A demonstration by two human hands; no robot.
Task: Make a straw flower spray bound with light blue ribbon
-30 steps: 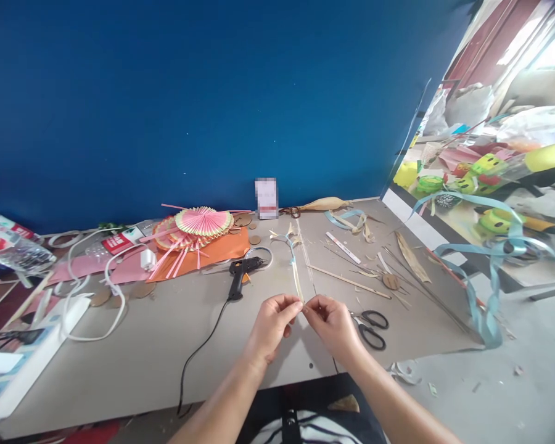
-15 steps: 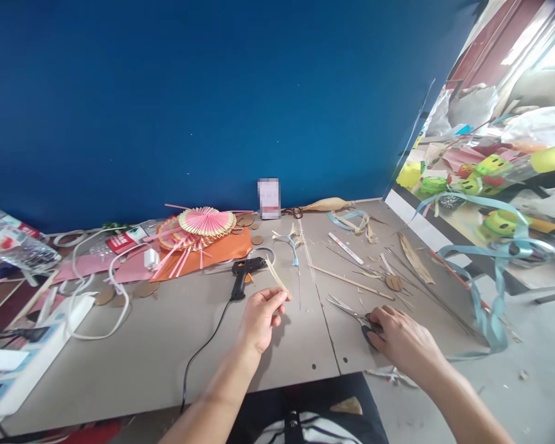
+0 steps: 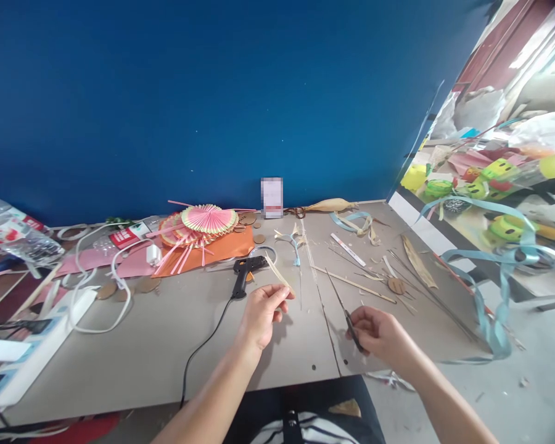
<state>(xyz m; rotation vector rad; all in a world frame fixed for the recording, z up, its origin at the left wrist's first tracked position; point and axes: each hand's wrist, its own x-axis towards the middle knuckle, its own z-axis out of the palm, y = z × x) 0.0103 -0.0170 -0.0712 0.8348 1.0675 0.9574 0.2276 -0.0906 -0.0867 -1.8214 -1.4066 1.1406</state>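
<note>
Between thumb and fingers, my left hand (image 3: 266,311) pinches a thin pale strip (image 3: 277,274), which points up and away over the table. To the right, my right hand (image 3: 374,330) grips a pair of scissors (image 3: 342,302) by the dark handles. The scissors are lifted and seen edge-on, their blades pointing forward and looking closed. Just beyond my left hand lies a black glue gun (image 3: 243,277), its cord running to the table's front edge. A light blue ribbon piece with pale strips (image 3: 296,250) lies past the strip I hold.
Folded pink paper fans (image 3: 208,222) lie on orange paper (image 3: 231,250) at the back left. A white power strip (image 3: 32,357) and cables occupy the left end. Thin sticks, a marker (image 3: 348,249), a round wooden disc (image 3: 396,285) and blue ribbon (image 3: 494,308) lie to the right.
My right hand has lifted the scissors from the tabletop and turned them edge-on, moving slightly left. My left hand still holds the pale strip in nearly the same place.
</note>
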